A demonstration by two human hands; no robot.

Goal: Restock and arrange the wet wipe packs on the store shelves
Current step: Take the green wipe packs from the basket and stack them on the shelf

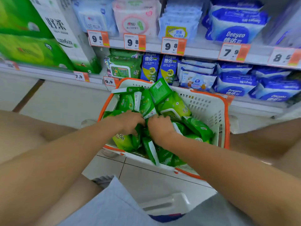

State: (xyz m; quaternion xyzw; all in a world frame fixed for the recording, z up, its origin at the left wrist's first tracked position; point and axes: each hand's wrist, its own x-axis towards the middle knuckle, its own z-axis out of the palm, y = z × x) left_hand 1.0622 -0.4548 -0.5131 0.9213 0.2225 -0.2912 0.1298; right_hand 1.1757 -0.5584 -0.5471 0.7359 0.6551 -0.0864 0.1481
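A white basket with an orange rim [210, 105] stands on the floor before the shelves, filled with several green wet wipe packs [175, 105]. My left hand [128, 121] and my right hand [160, 128] reach side by side into the middle of the pile, fingers curled down among the packs. Each hand seems to grip green packs, though the fingertips are buried. On the lower shelf a stack of similar green packs [122, 67] lies at the left end, beside upright blue Deeyeo packs [149, 66].
Blue and white wipe packs [236, 84] fill the lower shelf to the right. The upper shelf carries pale blue, pink and blue packs [136, 17] behind price tags [134, 42]. Large green tissue boxes [32, 39] stand at the left. A white stool [169, 204] is beneath me.
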